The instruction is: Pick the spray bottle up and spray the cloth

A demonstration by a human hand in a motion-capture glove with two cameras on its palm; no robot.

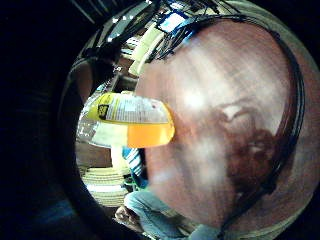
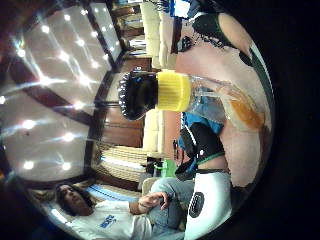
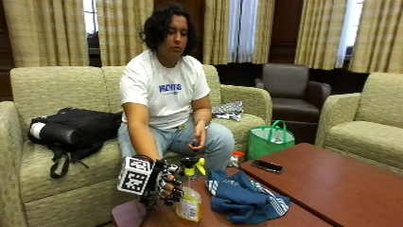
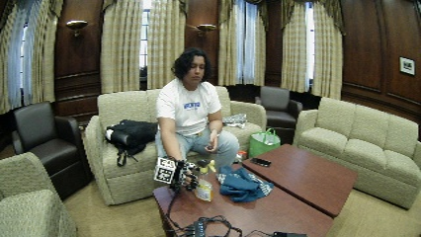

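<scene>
The spray bottle (image 3: 189, 197) stands upright on the wooden table (image 3: 340, 189), just beside the blue cloth (image 3: 242, 197), which lies bunched on the same surface on the side away from the gloved right hand (image 3: 165, 185). The hand is at the bottle's neck, on the side away from the cloth, its fingers curled toward the neck below the trigger head; full closure round it cannot be confirmed from the outside view. To do this step well, the fingers should wrap the neck under the head with one finger free for the trigger, and the nozzle should face the cloth before the lift. The bottle is clear plastic with a yellow collar (image 2: 173, 90), a dark spray head (image 2: 136, 93), a printed label (image 1: 131, 108) and orange liquid low in the body (image 1: 150, 134). The person sits on a sofa (image 3: 44, 90) behind the bottle, bare hand in the lap
</scene>
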